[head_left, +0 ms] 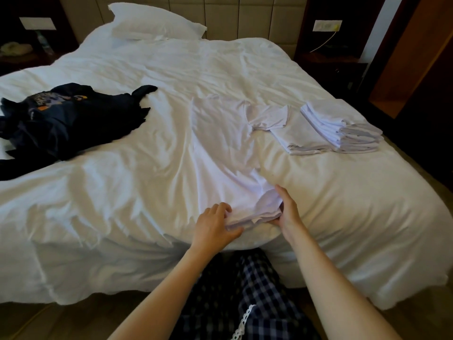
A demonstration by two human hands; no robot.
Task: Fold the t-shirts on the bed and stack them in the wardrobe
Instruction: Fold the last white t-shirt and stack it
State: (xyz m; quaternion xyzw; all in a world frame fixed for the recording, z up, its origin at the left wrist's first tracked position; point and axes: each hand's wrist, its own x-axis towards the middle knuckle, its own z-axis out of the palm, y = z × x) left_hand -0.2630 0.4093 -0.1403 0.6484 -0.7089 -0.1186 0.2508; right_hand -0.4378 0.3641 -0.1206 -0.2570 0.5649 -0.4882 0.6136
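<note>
Hands: L [212, 223], R [287, 207] grip tee [220, 148], fingertips hidden.

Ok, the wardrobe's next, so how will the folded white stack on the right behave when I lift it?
The folded stack will probably sag at unsupported edges, since it is thin, soft layers. Its layers are already fanned at the near side, so they may slide apart unless held from below.

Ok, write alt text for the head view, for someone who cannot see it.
The left grip and right grip hold the near hem of a white t-shirt spread on a bed. Folded shirts sit stacked at right, dark t-shirts heaped at left.
</note>
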